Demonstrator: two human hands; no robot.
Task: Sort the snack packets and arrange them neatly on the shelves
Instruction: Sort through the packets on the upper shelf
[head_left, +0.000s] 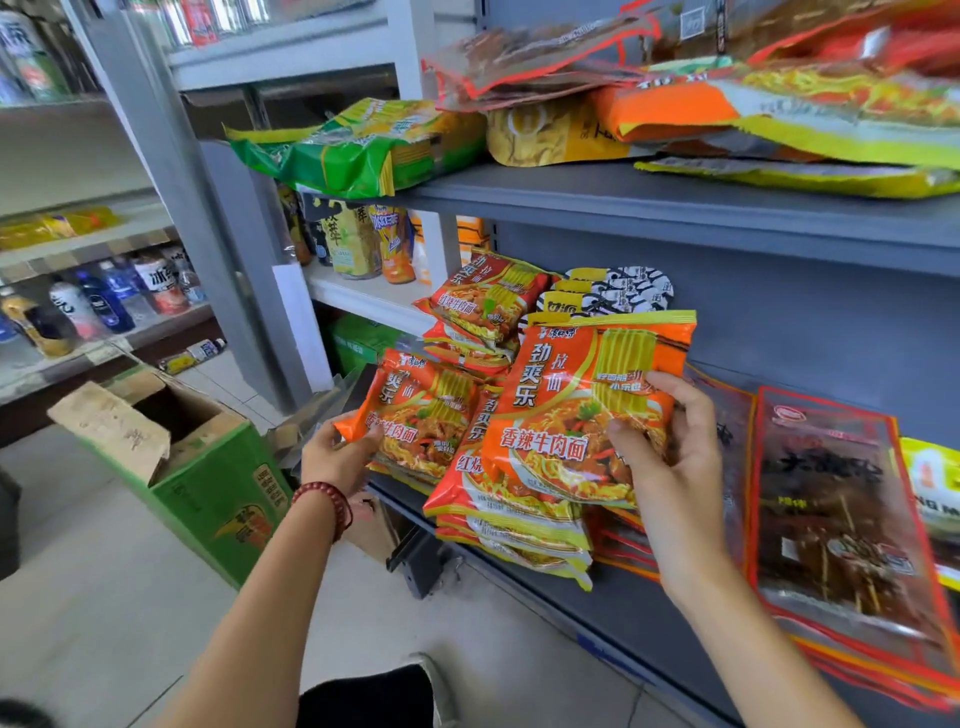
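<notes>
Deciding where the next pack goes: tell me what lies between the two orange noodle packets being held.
Head view: a packet stack on the shelf, overlapped by the right packet, beside the left packet.

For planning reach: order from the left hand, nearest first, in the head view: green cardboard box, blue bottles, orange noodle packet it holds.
1. orange noodle packet: gripped by left hand.
2. green cardboard box: floor, just left.
3. blue bottles: far-left rack.

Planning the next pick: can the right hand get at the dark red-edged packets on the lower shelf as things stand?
Probably yes: the dark red-edged packets lie uncovered beside the right hand. But its fingers grip an orange noodle packet, which it likely must put down first.
</notes>
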